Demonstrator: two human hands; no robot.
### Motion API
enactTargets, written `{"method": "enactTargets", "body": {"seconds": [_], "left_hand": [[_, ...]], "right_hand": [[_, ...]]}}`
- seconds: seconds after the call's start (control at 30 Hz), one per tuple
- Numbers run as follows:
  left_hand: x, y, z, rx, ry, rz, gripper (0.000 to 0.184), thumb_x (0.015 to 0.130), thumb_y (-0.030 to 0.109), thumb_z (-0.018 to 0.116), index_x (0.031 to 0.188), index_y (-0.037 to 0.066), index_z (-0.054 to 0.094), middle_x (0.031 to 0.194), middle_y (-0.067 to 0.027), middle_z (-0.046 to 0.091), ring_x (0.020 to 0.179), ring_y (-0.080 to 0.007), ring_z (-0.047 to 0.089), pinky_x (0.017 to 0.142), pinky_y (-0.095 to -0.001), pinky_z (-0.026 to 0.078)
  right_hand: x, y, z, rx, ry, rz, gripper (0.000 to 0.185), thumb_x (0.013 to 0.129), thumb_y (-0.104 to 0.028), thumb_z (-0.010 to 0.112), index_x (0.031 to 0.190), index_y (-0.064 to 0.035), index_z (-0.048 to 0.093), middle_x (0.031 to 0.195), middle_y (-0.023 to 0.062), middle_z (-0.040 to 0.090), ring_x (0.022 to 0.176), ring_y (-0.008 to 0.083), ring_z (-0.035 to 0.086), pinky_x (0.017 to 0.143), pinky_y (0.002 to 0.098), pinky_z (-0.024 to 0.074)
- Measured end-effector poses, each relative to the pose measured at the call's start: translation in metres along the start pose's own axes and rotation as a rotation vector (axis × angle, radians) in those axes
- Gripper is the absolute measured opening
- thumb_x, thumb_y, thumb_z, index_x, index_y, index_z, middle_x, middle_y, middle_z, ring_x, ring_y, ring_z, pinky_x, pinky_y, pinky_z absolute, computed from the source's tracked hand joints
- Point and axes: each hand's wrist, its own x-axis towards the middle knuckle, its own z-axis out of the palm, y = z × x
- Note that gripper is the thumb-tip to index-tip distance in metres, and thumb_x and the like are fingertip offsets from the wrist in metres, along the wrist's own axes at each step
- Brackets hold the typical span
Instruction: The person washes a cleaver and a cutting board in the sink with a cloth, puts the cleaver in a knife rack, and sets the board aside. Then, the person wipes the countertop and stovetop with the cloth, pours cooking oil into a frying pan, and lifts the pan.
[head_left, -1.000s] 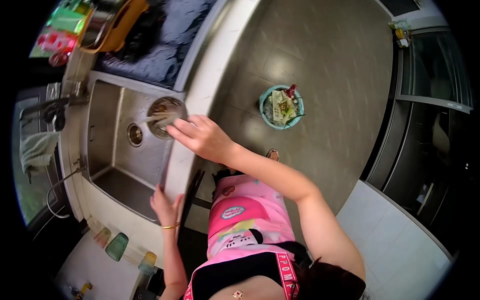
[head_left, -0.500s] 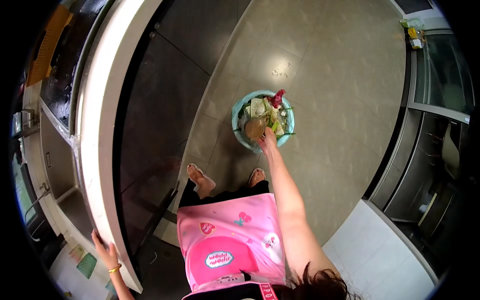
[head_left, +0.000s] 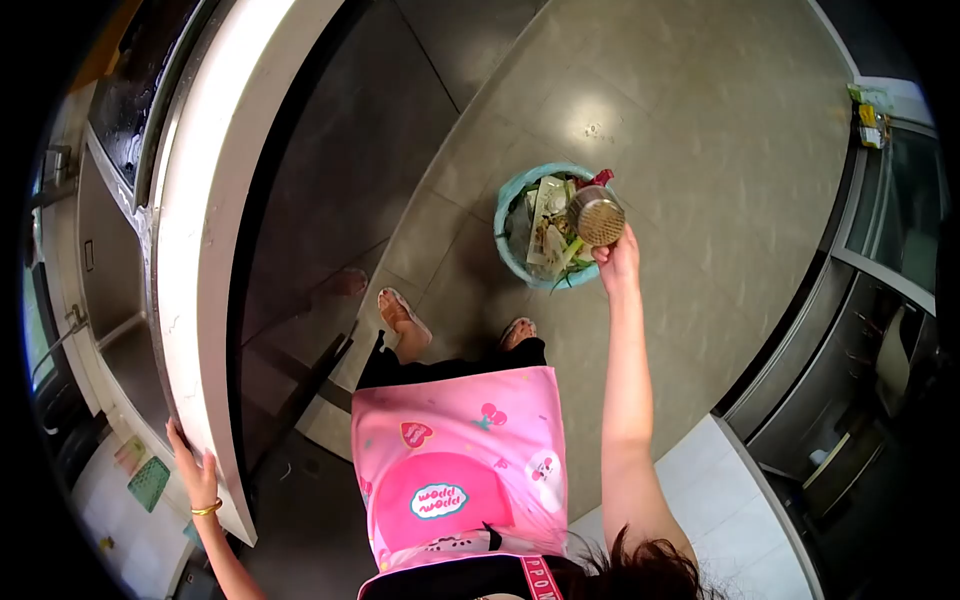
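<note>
My right hand (head_left: 618, 262) is closed around a metal sink strainer basket (head_left: 597, 218), with its perforated bottom facing up toward me. The strainer is over the right side of a round waste bin (head_left: 504, 222) lined with a light blue bag. Inside the bin lie vegetable scraps (head_left: 548, 235), crumpled packaging and a red wrapper (head_left: 603, 177) at the far rim. Over on the left, my left hand (head_left: 192, 474) rests on the white countertop edge (head_left: 190, 330), fingers stretched out, holding nothing. A gold bracelet circles that wrist.
A sink (head_left: 115, 270) is set into the counter at left, with dark cabinets (head_left: 330, 180) below. Grey floor tiles (head_left: 720, 200) surround the bin. At right are a glass-fronted unit (head_left: 895, 210) and a white panel (head_left: 720, 490). My sandalled feet (head_left: 405, 315) stand near the bin.
My right hand has moved right with the strainer, which now shows its perforated bottom, near the bin's right rim. My left hand stays on the counter edge. The view has shifted slightly.
</note>
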Motion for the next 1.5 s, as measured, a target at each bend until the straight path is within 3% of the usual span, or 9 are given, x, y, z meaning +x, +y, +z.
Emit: {"method": "enactTargets", "body": {"seconds": [0.1,0.47,0.77,0.9,0.93,1.03,1.27,1.4,1.5], "left_hand": [[0.004,-0.005,-0.011,-0.021,0.011,-0.032,0.090,0.081,0.051,0.052,0.136,-0.009,0.011,0.140,-0.0225,0.022,0.131,-0.0300,0.023,0.107,-0.0363,0.016],[0.013,0.041,-0.018,0.123,-0.045,0.084,0.082,0.069,0.033,0.065,0.131,-0.004,0.027,0.132,-0.0195,0.036,0.122,-0.0340,0.035,0.108,-0.0450,0.012],[-0.043,0.051,-0.054,0.008,-0.043,0.088,0.077,0.077,0.033,0.062,0.137,0.003,0.022,0.142,-0.0196,0.021,0.132,-0.0319,0.021,0.106,-0.0497,0.013],[-0.072,0.036,-0.085,-0.296,0.082,-0.021,0.066,0.081,0.031,0.059,0.134,0.004,0.029,0.140,-0.0187,0.025,0.131,-0.0329,0.023,0.106,-0.0507,0.013],[-0.077,0.030,-0.090,-0.380,0.087,-0.057,0.062,0.081,0.029,0.058,0.132,0.004,0.033,0.139,-0.0184,0.027,0.130,-0.0331,0.025,0.106,-0.0506,0.014],[-0.093,0.008,-0.094,-0.548,0.144,-0.109,0.057,0.082,0.027,0.057,0.130,0.004,0.036,0.138,-0.0165,0.030,0.128,-0.0321,0.028,0.105,-0.0503,0.014],[-0.102,-0.031,-0.099,-0.634,0.147,-0.207,0.055,0.081,0.024,0.058,0.128,0.005,0.039,0.137,-0.0145,0.033,0.128,-0.0300,0.029,0.105,-0.0501,0.014],[-0.099,-0.053,-0.097,-0.623,0.158,-0.205,0.050,0.081,0.024,0.059,0.125,0.006,0.043,0.135,-0.0141,0.036,0.127,-0.0288,0.032,0.104,-0.0508,0.016],[-0.095,-0.058,-0.110,-0.634,0.156,-0.172,0.045,0.081,0.021,0.059,0.121,0.006,0.046,0.131,-0.0130,0.040,0.123,-0.0278,0.037,0.104,-0.0506,0.018]], "right_hand": [[0.030,0.072,-0.036,0.094,0.249,0.305,0.020,0.097,-0.026,0.030,0.090,-0.0119,0.042,0.064,0.0002,0.042,0.044,0.0088,0.034,0.038,0.0219,0.0271],[-0.060,-0.003,0.024,-0.187,0.178,0.200,0.019,0.093,-0.025,0.041,0.090,-0.0088,0.051,0.062,-0.0027,0.044,0.041,0.0055,0.032,0.035,0.0199,0.0233],[-0.313,-0.153,0.316,-0.860,-0.280,-0.045,0.025,0.095,-0.024,0.040,0.090,-0.0056,0.055,0.062,-0.0046,0.049,0.044,0.0010,0.034,0.038,0.0170,0.0241],[-0.346,-0.073,0.476,-1.193,-0.650,-0.226,0.020,0.094,-0.016,0.043,0.093,-0.0028,0.058,0.063,-0.0054,0.048,0.046,0.0008,0.034,0.040,0.0175,0.0241],[-0.353,-0.042,0.516,-1.344,-0.776,-0.290,0.020,0.093,-0.015,0.044,0.093,-0.0014,0.059,0.066,-0.0004,0.052,0.054,0.0042,0.042,0.046,0.0204,0.0334],[-0.322,0.089,0.580,-1.644,-1.112,-0.670,0.015,0.086,-0.016,0.049,0.089,-0.0057,0.058,0.086,0.0169,0.059,0.082,0.0361,0.056,0.069,0.0423,0.0444],[-0.240,0.257,0.606,-2.121,-1.051,-0.939,0.013,0.078,-0.009,0.051,0.088,-0.0054,0.058,0.095,0.0144,0.057,0.080,0.0304,0.060,0.066,0.0399,0.0506],[-0.263,0.246,0.611,-2.225,-1.059,-1.076,0.013,0.076,-0.006,0.051,0.086,-0.0051,0.060,0.095,0.0139,0.060,0.078,0.0294,0.061,0.065,0.0388,0.0505],[-0.332,0.171,0.656,-1.839,-1.253,-0.722,0.009,0.074,-0.007,0.057,0.080,-0.0034,0.061,0.077,0.0113,0.064,0.071,0.0246,0.063,0.058,0.0357,0.0496]]}}
